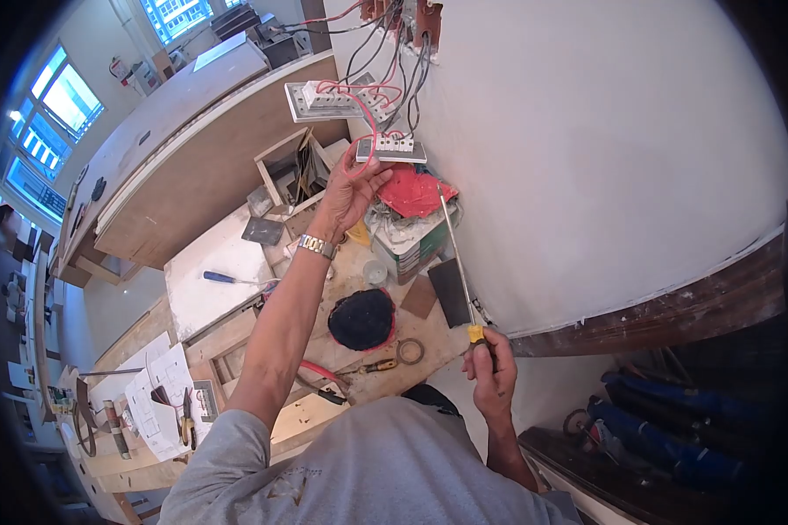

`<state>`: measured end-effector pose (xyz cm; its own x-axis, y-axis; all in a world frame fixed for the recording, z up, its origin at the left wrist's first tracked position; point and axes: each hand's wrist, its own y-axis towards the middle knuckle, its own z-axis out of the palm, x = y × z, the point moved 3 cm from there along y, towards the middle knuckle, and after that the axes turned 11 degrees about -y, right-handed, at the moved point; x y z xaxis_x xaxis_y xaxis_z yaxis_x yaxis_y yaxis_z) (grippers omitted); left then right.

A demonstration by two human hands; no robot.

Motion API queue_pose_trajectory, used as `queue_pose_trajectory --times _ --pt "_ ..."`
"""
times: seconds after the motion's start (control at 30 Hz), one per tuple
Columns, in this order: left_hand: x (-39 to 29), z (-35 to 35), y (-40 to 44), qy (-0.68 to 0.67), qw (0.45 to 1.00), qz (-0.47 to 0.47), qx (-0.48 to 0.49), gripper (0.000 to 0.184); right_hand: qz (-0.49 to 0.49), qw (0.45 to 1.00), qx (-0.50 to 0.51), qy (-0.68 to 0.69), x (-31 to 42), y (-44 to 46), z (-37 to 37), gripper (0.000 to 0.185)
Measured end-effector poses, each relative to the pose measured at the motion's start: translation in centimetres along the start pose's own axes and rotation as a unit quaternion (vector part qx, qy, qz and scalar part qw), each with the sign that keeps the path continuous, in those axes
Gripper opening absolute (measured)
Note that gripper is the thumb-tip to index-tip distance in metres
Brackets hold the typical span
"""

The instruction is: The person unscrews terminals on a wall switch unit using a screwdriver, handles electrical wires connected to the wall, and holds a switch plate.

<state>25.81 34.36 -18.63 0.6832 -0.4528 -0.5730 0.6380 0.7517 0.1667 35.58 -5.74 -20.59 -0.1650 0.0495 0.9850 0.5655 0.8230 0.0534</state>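
My left hand [352, 194] reaches up to the left end of a white switch plate [392, 153] with terminals on its back. Its fingers are pinched on a red wire [375, 131] that loops down from above; whether they also grip the plate's edge is hard to tell. In my right hand [492, 372], held lower by the wall, is a screwdriver [475, 332] with a yellow handle. Its long shaft points upward, with the tip below and right of the plate. More wired plates [328, 101] hang above, on red and black wires from the wall opening.
A red cloth or bag [416, 191] lies on a stacked box [403, 241] under the plate. On the wooden bench are a black-and-red pouch [362, 320], a tape ring [410, 352], a blue-handled tool [221, 277] and papers [162, 398]. The white wall [604, 175] borders the right.
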Motion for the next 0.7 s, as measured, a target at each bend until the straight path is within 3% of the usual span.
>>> queue_pose_trajectory --times 0.07,0.27,0.43,0.7 --pt "0.1 -0.9 0.5 -0.026 1.0 0.006 -0.004 0.049 0.021 0.998 -0.001 0.056 0.2 0.6 -0.5 0.033" --pt "0.1 -1.3 -0.1 -0.004 0.998 0.044 -0.044 0.06 -0.01 0.999 0.003 -0.043 1.6 3.6 -1.5 0.033" --pt "0.2 -0.2 -1.5 0.028 0.992 0.099 -0.066 0.069 -0.112 0.98 -0.026 -0.159 2.8 5.2 -1.3 0.029" --pt "0.5 1.7 -2.6 0.065 0.978 0.176 -0.093 0.074 -0.134 0.976 -0.017 -0.172 3.5 7.6 -0.1 0.031"
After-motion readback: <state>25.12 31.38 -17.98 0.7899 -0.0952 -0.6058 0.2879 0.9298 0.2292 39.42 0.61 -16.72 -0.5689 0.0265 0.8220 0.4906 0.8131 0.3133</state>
